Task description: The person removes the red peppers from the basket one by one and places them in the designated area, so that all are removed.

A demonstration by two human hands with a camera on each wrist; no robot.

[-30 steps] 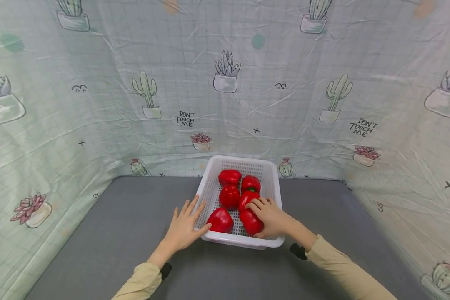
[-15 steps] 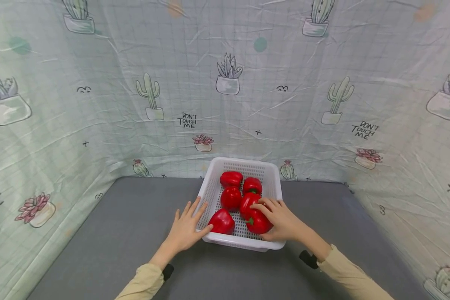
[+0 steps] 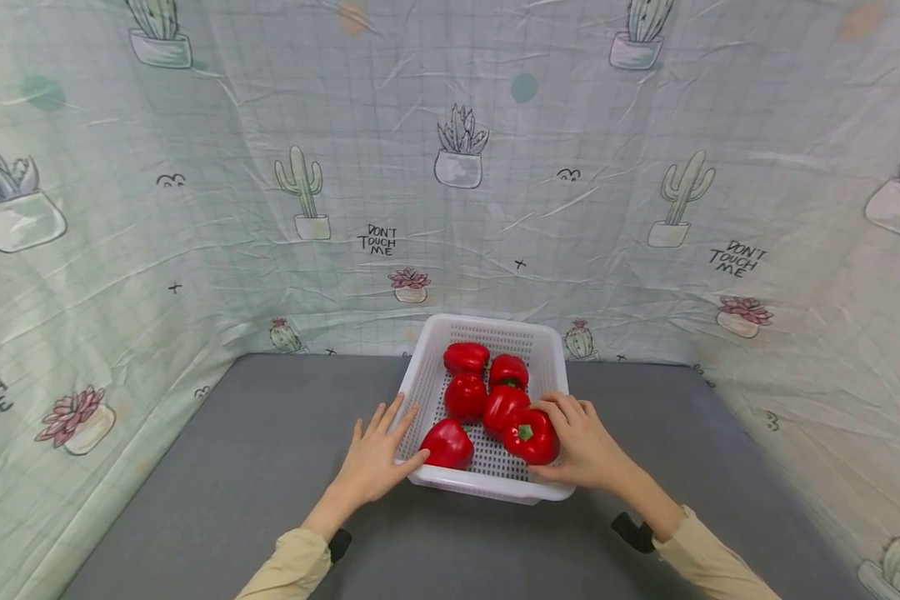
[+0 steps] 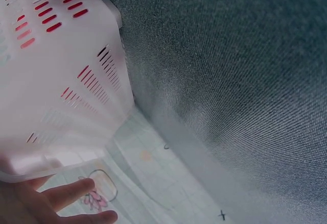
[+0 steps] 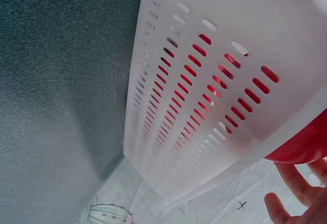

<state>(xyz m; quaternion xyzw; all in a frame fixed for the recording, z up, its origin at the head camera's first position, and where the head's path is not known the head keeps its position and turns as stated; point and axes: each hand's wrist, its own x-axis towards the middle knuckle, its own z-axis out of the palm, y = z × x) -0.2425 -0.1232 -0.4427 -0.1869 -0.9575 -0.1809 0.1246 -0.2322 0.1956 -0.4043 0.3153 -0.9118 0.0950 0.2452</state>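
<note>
A white slotted plastic basket (image 3: 487, 485) holds several red bell peppers. My right hand (image 3: 583, 443) grips one bell pepper (image 3: 531, 436) at the basket's near right corner, its green stem facing up and toward me. In the right wrist view that bell pepper (image 5: 301, 141) shows above the rim, with the fingers (image 5: 294, 183) against it. My left hand (image 3: 371, 460) has its fingers spread and rests on the basket's left rim, the thumb near another bell pepper (image 3: 447, 443). The left wrist view shows the left fingers (image 4: 69, 194) beside the basket wall (image 4: 56, 101).
Other bell peppers (image 3: 466, 397) lie in the far and middle part of the basket. The basket stands on a grey table surface (image 3: 307, 400). A cactus-print cloth (image 3: 510, 250) hangs behind and along both sides.
My right hand has lifted and turned the near right bell pepper, so its stem now faces me, and has shifted slightly right. My left hand stays at the basket's rim.
</note>
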